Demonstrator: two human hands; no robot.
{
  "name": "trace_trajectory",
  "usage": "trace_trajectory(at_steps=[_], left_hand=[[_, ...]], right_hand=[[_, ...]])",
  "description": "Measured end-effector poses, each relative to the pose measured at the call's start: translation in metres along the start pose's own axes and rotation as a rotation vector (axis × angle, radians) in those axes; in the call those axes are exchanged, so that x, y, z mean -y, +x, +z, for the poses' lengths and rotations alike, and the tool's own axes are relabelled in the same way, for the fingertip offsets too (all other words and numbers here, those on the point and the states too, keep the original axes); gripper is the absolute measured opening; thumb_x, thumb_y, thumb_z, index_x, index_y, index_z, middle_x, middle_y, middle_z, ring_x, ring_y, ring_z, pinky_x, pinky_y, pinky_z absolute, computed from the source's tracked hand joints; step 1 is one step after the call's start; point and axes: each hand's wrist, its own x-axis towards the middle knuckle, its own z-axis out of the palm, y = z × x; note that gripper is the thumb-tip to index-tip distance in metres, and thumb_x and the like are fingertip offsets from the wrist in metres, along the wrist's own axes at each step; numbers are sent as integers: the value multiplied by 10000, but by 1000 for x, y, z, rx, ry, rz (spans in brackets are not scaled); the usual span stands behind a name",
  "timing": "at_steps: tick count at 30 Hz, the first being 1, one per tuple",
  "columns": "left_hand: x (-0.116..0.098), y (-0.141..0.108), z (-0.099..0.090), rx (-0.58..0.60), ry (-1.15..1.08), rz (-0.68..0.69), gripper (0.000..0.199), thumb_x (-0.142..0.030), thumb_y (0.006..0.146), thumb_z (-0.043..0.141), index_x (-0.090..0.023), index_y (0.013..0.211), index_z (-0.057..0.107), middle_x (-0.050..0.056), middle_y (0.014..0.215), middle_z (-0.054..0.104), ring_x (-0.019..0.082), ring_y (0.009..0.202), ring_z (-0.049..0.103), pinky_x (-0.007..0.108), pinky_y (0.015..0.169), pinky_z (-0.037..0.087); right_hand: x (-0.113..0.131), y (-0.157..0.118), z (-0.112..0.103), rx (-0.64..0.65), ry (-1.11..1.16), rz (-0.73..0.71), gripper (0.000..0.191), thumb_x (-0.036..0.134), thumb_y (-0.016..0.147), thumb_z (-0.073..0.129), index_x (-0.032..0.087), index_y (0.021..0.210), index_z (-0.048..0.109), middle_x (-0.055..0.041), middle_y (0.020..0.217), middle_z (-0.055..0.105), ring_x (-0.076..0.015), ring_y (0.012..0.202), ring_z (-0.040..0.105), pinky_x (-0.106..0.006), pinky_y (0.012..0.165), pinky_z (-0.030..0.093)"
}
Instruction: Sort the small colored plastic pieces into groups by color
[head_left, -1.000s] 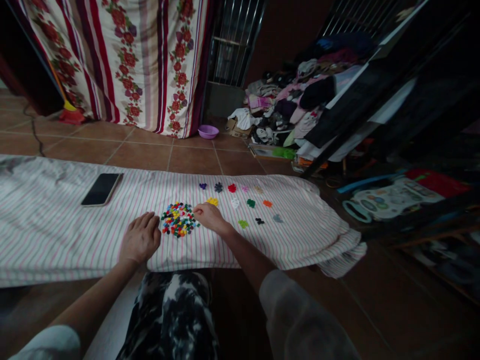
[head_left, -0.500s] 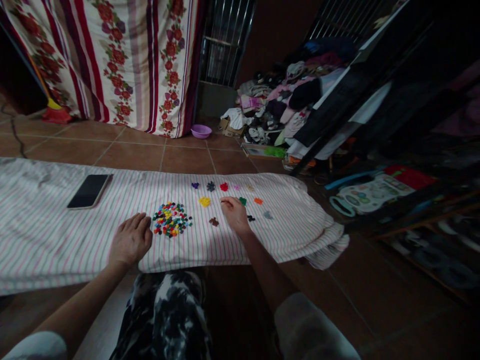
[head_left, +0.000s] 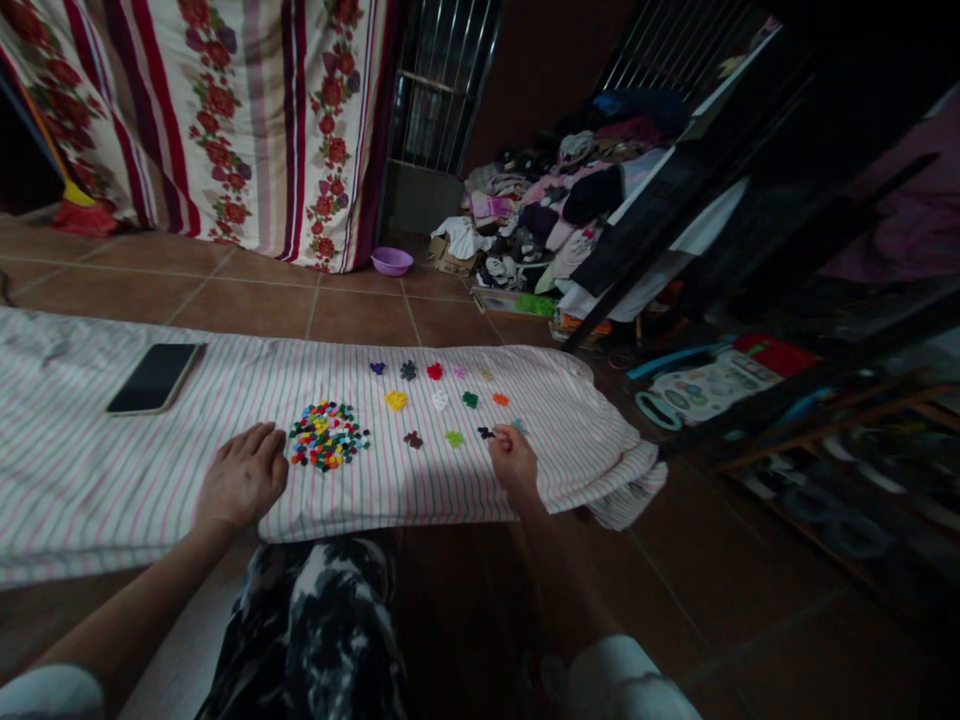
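A mixed pile of small coloured pieces lies on the striped cloth. My left hand rests flat on the cloth just left of the pile, fingers loosely spread. Right of the pile are small single-colour groups, among them yellow, white, dark green, orange, brown and lime green. My right hand is pinched beside the black group, partly covering the grey group. What its fingertips hold is too small to make out.
A phone lies on the cloth at the left. Beyond the cloth, a purple basin stands on the tiled floor, near a heap of clothes. A dark rack rises at the right.
My right hand has moved right and nearer to me, from above the white group to the black one. White and lime green groups have come into sight. My left hand stays beside the pile.
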Motion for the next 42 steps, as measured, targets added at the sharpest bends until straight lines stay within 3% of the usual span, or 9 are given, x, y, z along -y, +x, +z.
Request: trace_trajectory(at_steps=[6,13,34,38,42], left_hand=[[0,0,1,-3,33,5,377,-283,865,355,-148,1095,622,146,1211,634,290,1149,566,444,963,433],[0,0,0,6,33,3,374,-280,859,362,-143,1091,620,148,1213,633,291,1153,562,441,966,428],[-1,0,1,15,7,-33,368,-252,864,381,-140,1113,627,144,1235,624,280,1182,544,434,995,409],[0,-1,3,17,4,-37,365,-258,868,380,-143,1113,625,141,1240,622,277,1184,540,428,1001,399],[1,-1,5,8,-12,-37,362,-250,866,383,-141,1114,625,146,1234,624,273,1184,541,430,1003,399]], right_hand=[[1,-2,1,73,-41,7,297,275,708,491,184,961,618,-59,839,668,-185,739,610,-326,781,501],[0,-1,4,65,-4,-7,293,266,713,487,174,962,612,-95,908,662,-205,825,614,-351,825,500],[-15,-11,14,-119,4,-58,339,372,756,457,152,913,661,-68,779,651,-173,660,558,-297,679,470],[1,-13,11,-130,77,-80,345,386,802,454,141,942,652,-68,794,646,-162,650,549,-293,666,477],[41,-29,18,-91,94,-256,326,339,836,448,140,995,653,-80,839,647,-165,685,562,-301,685,491]])
